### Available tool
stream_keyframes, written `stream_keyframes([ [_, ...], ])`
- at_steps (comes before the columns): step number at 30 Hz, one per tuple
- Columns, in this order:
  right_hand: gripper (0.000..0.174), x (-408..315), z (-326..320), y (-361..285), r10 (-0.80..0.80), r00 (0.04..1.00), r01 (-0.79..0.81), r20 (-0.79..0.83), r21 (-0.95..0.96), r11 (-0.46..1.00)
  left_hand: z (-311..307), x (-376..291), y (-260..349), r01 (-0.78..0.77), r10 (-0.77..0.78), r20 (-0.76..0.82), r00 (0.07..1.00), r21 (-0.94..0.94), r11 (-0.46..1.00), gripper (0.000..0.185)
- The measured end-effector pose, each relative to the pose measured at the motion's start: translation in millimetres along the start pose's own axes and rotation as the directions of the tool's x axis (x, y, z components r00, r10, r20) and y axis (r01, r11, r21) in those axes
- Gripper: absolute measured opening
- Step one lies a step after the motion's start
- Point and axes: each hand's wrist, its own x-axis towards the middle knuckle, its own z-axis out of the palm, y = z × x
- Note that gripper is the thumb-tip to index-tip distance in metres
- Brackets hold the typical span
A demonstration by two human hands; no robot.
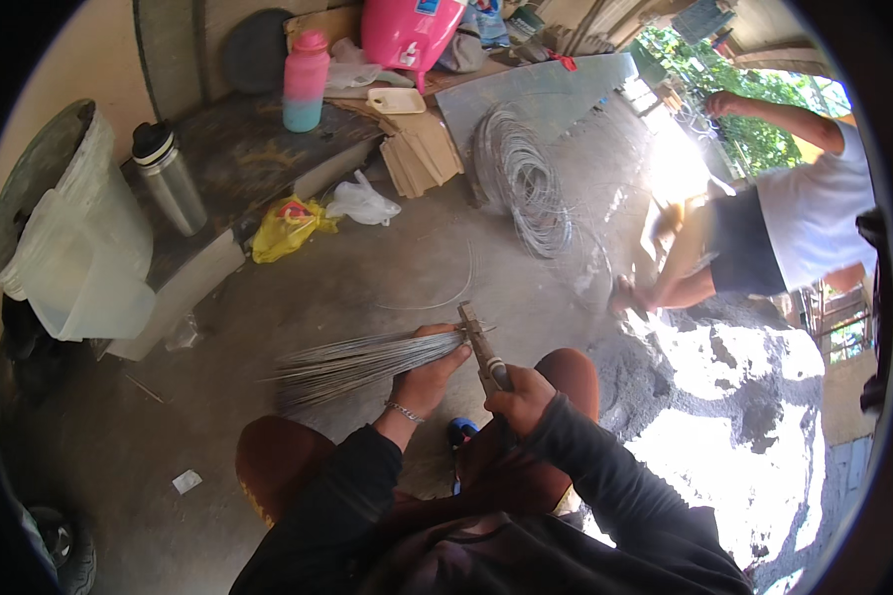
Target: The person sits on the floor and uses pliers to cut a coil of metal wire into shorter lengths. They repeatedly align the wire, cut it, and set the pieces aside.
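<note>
A thick bundle of cut metal wires (365, 366) lies in my left hand (426, 379), fanning out toward the left. My left fingers close around it near its right end. My right hand (522, 400) grips a worn hand tool (479, 343), which looks like pincers or a cutter; its exact kind cannot be told. The tool's head is beside the bundle's right end, close to my left thumb. A few loose curved wires (465, 286) lie on the concrete floor beyond my hands. Farther off, a large coil of metal wire (525, 182) rests near a metal sheet (465, 100).
Another person (804, 208) stands at the right beside a grey heap (722, 416), probably sand or cement. A low dark bench (245, 152) holds a steel bottle (170, 178) and a pink-blue bottle (305, 82). A yellow plastic bag (286, 234) and a white bucket (97, 201) are at the left.
</note>
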Motion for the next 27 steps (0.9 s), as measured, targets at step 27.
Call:
stream_keyframes([
  [27, 0.046, 12.7, -9.1, 13.5, 0.152, 0.985, -0.169, -0.081, -0.298, 0.939, 16.3, -5.2, -15.4, -0.174, 0.169, 0.045, 0.985, 0.308, 0.935, 0.035],
])
